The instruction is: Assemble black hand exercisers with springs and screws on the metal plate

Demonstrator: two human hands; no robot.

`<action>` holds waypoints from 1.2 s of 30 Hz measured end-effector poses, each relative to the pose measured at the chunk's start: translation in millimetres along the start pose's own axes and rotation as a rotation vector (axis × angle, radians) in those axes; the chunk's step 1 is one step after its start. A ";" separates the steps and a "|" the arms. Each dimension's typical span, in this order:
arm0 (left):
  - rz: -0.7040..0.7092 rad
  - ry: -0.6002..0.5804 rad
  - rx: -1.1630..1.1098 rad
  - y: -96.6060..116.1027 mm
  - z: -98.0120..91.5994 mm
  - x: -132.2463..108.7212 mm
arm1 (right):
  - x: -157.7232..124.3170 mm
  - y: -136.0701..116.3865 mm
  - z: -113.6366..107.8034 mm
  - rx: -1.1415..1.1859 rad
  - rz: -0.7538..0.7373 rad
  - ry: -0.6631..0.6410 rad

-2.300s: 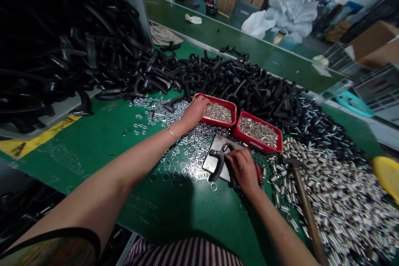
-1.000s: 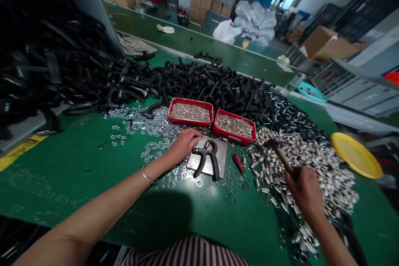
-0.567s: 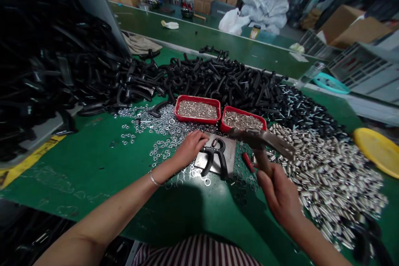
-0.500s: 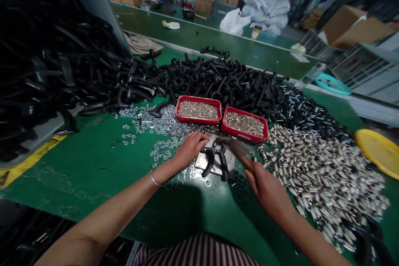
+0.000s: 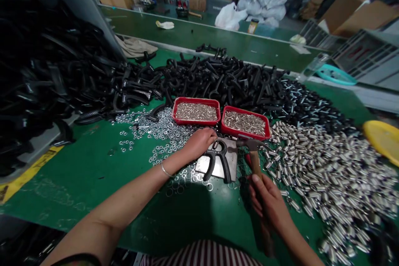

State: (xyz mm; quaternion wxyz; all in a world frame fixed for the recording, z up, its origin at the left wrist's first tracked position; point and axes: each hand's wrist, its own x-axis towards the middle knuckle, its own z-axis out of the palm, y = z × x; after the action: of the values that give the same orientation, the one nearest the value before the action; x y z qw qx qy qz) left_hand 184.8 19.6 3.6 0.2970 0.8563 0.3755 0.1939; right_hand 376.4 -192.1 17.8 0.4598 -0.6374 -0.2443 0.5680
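Note:
A black two-handled hand grip (image 5: 225,164) lies on a small metal plate (image 5: 231,147), its legs towards me. At its upper end my left hand (image 5: 201,141) is closed, with thumb and fingers pressed together beside a small silver cylinder (image 5: 215,145). Whatever those fingertips pinch is hidden. My right hand (image 5: 269,197) is wrapped round the wooden handle of a hammer (image 5: 254,162). The hammer head is to the right of the plate, apart from the hand grip.
Two red trays (image 5: 196,122) of small metal pins stand behind the plate. Metal rings (image 5: 162,149) are scattered left, and silver cylinders (image 5: 311,166) are heaped right. Black handles (image 5: 215,75) pile up behind. A yellow lid (image 5: 382,139) lies far right.
The hammer has moved right, away from the hand grip, and its handle now points towards me. My left fingers have shifted slightly right and up over the grip's upper end.

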 end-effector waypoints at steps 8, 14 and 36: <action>0.003 -0.092 0.190 2.9 5.4 13.5 | 0.1 9.5 -1.8 0.058 -0.066 0.024; 0.162 -0.073 0.473 9.0 9.7 10.6 | 2.5 18.5 -1.8 0.089 -0.039 0.020; 0.000 -0.062 0.145 3.5 1.8 7.9 | 1.4 15.3 -2.6 -0.022 -0.073 0.006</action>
State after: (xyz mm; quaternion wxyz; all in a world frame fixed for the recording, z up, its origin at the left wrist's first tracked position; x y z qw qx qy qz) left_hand 192.7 23.0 5.4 0.2458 0.8811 0.3793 0.1396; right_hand 375.9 -198.7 3.8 0.4739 -0.6349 -0.2721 0.5461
